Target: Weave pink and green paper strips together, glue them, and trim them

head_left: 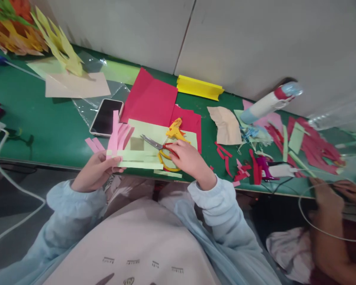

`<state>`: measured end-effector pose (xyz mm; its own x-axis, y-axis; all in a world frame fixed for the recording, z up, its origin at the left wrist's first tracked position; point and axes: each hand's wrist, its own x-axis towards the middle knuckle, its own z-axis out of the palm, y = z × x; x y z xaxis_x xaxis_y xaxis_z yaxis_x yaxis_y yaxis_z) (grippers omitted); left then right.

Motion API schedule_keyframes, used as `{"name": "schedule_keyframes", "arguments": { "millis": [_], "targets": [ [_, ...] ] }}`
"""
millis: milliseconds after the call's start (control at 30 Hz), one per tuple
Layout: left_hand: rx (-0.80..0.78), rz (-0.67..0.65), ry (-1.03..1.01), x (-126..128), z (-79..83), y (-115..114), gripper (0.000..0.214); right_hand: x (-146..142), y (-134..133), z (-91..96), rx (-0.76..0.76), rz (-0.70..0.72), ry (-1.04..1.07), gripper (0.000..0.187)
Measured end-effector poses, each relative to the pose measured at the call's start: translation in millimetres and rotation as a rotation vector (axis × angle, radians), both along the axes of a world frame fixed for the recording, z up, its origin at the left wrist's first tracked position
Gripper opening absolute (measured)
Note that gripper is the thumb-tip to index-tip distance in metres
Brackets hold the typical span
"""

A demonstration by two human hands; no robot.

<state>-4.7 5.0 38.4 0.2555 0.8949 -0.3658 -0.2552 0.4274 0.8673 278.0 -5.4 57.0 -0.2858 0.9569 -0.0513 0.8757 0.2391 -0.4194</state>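
My left hand pinches a piece of pale green paper cut into long strips, near the table's front edge. Pink paper strips fan upward beside those fingers; whether the hand grips them too I cannot tell. In my right hand is a pair of scissors with red and yellow handles, its blades pointing left and lying close together above the green strips. Behind the scissors lies a small yellow figure-shaped object. Under it are a pale green sheet and red sheets.
A phone lies left of the red sheets. A yellow folded strip stands by the wall. Red scraps, a bottle and a purple glue gun with cable are to the right, near another person's hands.
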Motion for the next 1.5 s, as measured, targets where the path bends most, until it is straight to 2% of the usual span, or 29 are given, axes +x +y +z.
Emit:
{"name": "schedule_keyframes", "arguments": {
  "millis": [67, 167, 267, 433, 700, 1000, 1167, 1300, 1500],
  "targets": [
    [0.014, -0.02, 0.002, 1, 1.5, 0, 0.026, -2, -4, 4.0, -0.05, -0.083, 0.206, 0.031],
    [0.051, -0.043, -0.001, 2, 2.4, 0, 0.024, -8, -9, 0.7, -0.315, -0.16, 0.584, 0.048],
    [0.074, -0.053, 0.008, 3, 0.8, 1, 0.022, -16, -12, -7.4, -0.523, -0.187, 0.828, 0.05],
    [0.071, -0.051, 0.053, 10, -1.4, -1, 0.022, -22, -12, -11.0, -0.527, -0.302, 0.986, 0.047],
    [0.089, 0.028, 0.04, 17, -3.3, -1, 0.023, -9, -14, -6.3, -0.49, -0.354, 1.004, 0.044],
    [0.103, -0.006, 0.104, 23, -1.4, -2, 0.028, -3, -17, 6.0, -0.481, -0.314, 0.846, 0.04],
    [0.069, 0.072, 0.028, 24, -3.1, 1, 0.028, 5, -18, 3.1, -0.427, -0.326, 0.805, 0.034],
    [0.011, 0.156, -0.037, 23, -1.0, 4, 0.029, 15, -32, 2.2, -0.374, -0.409, 0.701, 0.034],
    [-0.073, 0.102, -0.022, 30, -3.8, 1, 0.034, 11, -63, -20.3, -0.328, -0.48, 0.532, 0.032]
  ]
}}
